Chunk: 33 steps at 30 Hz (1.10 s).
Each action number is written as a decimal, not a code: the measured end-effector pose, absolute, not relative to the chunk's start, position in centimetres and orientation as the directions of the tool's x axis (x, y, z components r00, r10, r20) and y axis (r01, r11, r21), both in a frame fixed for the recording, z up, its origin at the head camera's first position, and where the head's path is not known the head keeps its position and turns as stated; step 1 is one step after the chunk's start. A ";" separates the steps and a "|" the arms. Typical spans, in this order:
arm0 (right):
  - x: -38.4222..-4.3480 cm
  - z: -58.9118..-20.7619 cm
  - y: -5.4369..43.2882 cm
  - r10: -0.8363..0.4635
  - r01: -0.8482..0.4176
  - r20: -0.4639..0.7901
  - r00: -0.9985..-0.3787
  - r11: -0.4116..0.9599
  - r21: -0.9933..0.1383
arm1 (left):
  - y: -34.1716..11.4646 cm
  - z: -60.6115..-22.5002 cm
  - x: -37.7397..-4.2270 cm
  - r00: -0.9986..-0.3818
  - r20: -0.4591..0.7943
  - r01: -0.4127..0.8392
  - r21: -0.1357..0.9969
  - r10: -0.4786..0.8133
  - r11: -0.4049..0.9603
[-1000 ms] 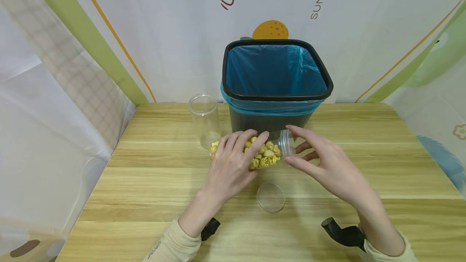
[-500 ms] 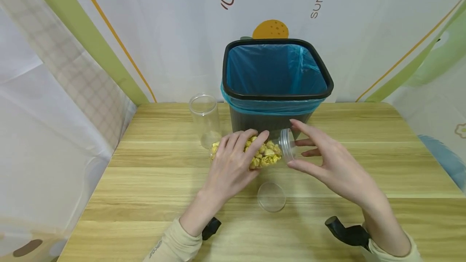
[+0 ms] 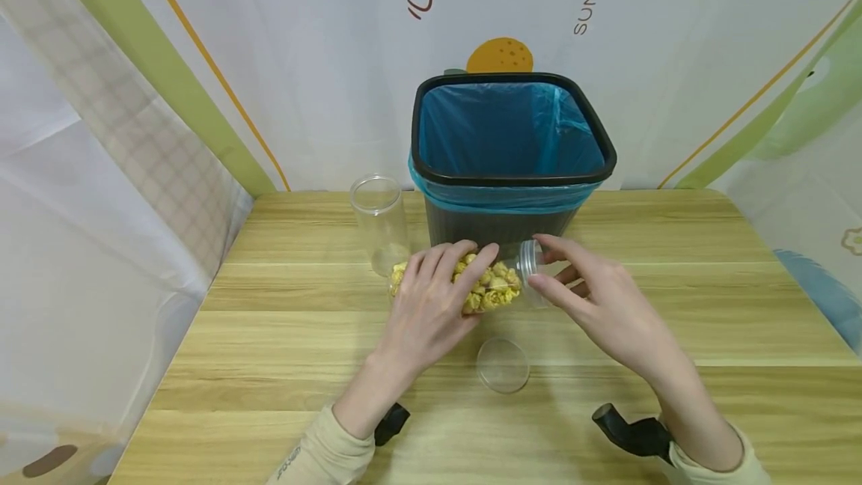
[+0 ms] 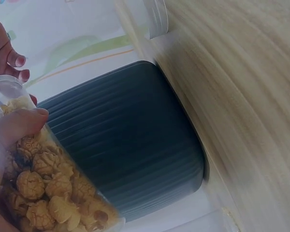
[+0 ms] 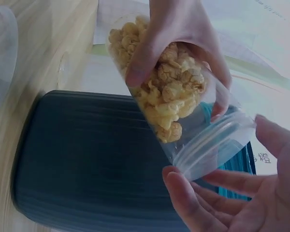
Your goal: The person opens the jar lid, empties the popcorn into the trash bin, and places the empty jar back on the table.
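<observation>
My left hand (image 3: 431, 298) grips a transparent plastic jar (image 3: 494, 290) of yellow popcorn, which lies on its side above the table with its mouth end toward the right. Popcorn pieces (image 5: 171, 92) fill much of it in the right wrist view. A clear lid (image 3: 528, 259) with a ridged rim covers that end. The thumb and fingers of my right hand (image 3: 609, 305) pinch the lid's rim. In the right wrist view the lid (image 5: 212, 145) sits across the jar's mouth, thumb on one side and fingertips on the other. My left thumb (image 4: 24, 123) presses along the jar wall.
Behind the hands stands a dark ribbed bin (image 3: 512, 181) with a blue liner. A second transparent jar (image 3: 378, 234), uncapped, stands upright at its left. Nearer the front, a clear round disc (image 3: 503, 365) lies on the wooden table (image 3: 283, 350). A printed curtain (image 3: 323, 58) hangs behind.
My right hand's fingers spread and drew back from the lid half a second ago, and now close round its rim again. The left hand and jar stay nearly still.
</observation>
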State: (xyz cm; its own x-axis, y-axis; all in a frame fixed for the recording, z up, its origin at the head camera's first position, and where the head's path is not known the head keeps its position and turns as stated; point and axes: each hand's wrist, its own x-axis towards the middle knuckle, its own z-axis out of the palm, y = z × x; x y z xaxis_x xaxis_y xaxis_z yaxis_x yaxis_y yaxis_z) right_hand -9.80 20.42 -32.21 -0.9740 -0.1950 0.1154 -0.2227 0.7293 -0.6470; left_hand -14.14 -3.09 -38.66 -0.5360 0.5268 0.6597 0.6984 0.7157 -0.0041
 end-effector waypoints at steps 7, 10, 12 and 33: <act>-9.6 -32.1 21.0 -0.299 -0.329 0.161 -0.940 0.685 -0.650 | -3.2 -38.7 -14.3 -0.542 0.657 0.698 0.006 0.523 0.716; -9.6 -32.1 21.2 -0.338 -0.372 0.184 -0.923 0.660 -0.653 | -3.2 -38.7 -14.3 -0.549 0.649 0.697 0.007 0.526 0.717; -9.6 -32.1 21.3 -0.353 -0.393 0.200 -0.914 0.646 -0.654 | -3.2 -38.6 -14.3 -0.551 0.646 0.698 0.009 0.528 0.716; -9.9 -31.9 21.1 -0.204 -0.224 0.111 -0.973 0.703 -0.675 | -2.9 -38.6 -14.1 -0.501 0.682 0.708 -0.032 0.533 0.706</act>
